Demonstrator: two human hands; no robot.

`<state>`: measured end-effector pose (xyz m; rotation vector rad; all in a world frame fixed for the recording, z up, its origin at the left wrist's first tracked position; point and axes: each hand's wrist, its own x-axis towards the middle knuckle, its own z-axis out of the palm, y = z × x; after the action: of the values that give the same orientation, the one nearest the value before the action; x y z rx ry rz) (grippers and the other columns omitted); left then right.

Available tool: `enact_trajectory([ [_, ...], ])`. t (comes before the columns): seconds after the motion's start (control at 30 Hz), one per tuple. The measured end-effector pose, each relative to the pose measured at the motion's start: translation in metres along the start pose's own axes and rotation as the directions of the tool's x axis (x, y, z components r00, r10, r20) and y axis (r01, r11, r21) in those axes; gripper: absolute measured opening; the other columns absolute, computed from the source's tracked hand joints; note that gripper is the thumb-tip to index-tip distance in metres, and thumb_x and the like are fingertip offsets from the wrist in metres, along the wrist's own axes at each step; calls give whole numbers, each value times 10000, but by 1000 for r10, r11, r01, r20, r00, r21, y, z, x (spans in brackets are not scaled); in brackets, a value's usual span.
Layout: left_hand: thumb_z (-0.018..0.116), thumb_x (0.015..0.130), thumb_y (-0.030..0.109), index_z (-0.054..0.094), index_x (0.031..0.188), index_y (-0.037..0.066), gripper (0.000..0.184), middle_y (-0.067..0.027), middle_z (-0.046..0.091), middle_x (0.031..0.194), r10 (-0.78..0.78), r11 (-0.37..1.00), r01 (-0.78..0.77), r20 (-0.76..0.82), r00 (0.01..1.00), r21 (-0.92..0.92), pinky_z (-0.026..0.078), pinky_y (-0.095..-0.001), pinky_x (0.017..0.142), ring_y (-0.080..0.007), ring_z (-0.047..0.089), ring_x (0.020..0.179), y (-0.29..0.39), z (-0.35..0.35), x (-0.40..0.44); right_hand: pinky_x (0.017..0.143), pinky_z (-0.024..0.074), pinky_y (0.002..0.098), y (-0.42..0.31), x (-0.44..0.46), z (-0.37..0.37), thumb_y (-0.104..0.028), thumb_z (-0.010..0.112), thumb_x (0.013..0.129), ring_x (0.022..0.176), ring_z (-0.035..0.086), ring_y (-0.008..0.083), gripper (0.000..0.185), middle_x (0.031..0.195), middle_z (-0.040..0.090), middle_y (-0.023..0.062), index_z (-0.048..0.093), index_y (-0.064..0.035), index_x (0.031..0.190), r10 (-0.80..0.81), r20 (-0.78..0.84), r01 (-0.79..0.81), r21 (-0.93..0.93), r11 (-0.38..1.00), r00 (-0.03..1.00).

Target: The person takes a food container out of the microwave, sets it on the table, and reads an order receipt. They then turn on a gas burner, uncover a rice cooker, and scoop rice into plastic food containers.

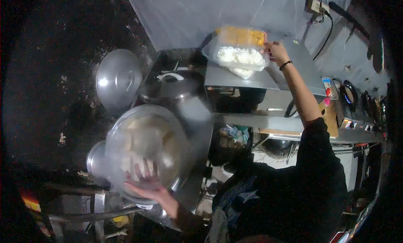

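Observation:
At the upper right, my right hand (277, 53) pinches the edge of a clear plastic container (263, 67) of white rice (240, 55) over a metal counter. Yellow-orange food (241, 36) shows along its far side, and more rice shows below its near edge. My left hand (147, 182) is at the lower left, fingers spread behind a blurred, see-through plastic container or lid (126, 148), which it appears to support. That plastic is above a large round metal pot (181, 138) with pale contents, partly hidden by the plastic and the hand.
A round metal lid (119, 79) leans by the dark wall. Behind the pot stands a dark lidded pot (172, 83) with a light handle. A smaller metal pot (96, 163) is at far left. Pans (348, 94) stand at right, and a power outlet (317, 6) hangs above.

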<state>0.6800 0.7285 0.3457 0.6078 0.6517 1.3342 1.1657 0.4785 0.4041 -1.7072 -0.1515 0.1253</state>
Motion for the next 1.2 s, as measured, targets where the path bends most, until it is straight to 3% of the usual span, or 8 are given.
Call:
enact_trajectory([
  [0.17, 456, 791, 620, 329, 1267, 184, 658, -156, 369, 1264, -6, 1000, 6, -11, 1000, -5, 373, -610, 858, -405, 442, 1130, -4, -8, 2, 404, 335, 242, -3, -1, -10, -386, 597, 803, 489, 503, 107, 360, 653, 573, 31, 511, -47, 890, -166, -68, 141, -279, 950, 984],
  [0.4, 435, 806, 607, 230, 1317, 199, 686, -154, 353, 1246, -12, 1000, 12, -15, 1000, -15, 291, -631, 880, -404, 414, 1113, -8, 11, -17, 405, 379, 288, 2, 72, -27, -505, 578, 780, 483, 522, 141, 495, 669, 580, 47, 578, -23, 894, -82, -204, 26, -261, 965, 975],
  [0.5, 448, 798, 608, 232, 1327, 197, 704, -158, 360, 1233, -39, 998, 41, 29, 999, -43, 301, -632, 884, -408, 421, 1106, -15, 22, -23, 528, 487, 340, 9, 116, -14, -482, 624, 748, 583, 602, 207, 481, 709, 641, 110, 630, -2, 786, -77, 59, 96, -736, 670, 995],
  [0.67, 426, 818, 602, 227, 1333, 202, 682, -174, 321, 1269, -103, 994, 106, 93, 990, -35, 325, -635, 879, -424, 432, 1110, -24, 43, -40, 682, 502, 411, 79, 226, -3, -401, 672, 697, 809, 633, 276, 409, 843, 659, 152, 663, -7, 805, -201, 84, 188, -790, 584, 976],
  [0.77, 413, 833, 587, 250, 1320, 207, 638, -172, 332, 1255, -151, 988, 155, 124, 981, -23, 363, -629, 864, -431, 447, 1100, -32, 45, -43, 724, 496, 405, 92, 235, -4, -362, 661, 695, 881, 624, 298, 385, 938, 649, 158, 662, -31, 893, -141, -190, 80, -296, 952, 972],
  [0.83, 409, 835, 584, 241, 1326, 224, 632, -177, 340, 1245, -170, 984, 175, 106, 980, -41, 385, -623, 847, -437, 441, 1103, -37, 49, -44, 798, 474, 388, 49, 179, 2, -333, 642, 703, 929, 604, 311, 411, 985, 633, 161, 633, -43, 993, -230, -258, -66, -787, 613, 938],
  [0.97, 418, 830, 579, 260, 1320, 245, 614, -180, 332, 1272, -175, 979, 182, 79, 981, -90, 413, -614, 820, -437, 431, 1113, -51, 56, -47, 819, 458, 387, 65, 217, -1, -320, 643, 692, 953, 579, 339, 422, 1027, 605, 178, 602, -74, 1032, -64, -109, 16, -392, 920, 992],
  [1.2, 444, 823, 570, 327, 1283, 241, 577, -168, 355, 1250, -226, 973, 223, 59, 972, 54, 439, -609, 793, -422, 462, 1077, -65, 82, -64, 781, 464, 410, 37, 171, 8, -198, 690, 662, 930, 561, 364, 353, 983, 577, 192, 553, -91, 970, -528, -459, 241, -547, 802, 714],
])
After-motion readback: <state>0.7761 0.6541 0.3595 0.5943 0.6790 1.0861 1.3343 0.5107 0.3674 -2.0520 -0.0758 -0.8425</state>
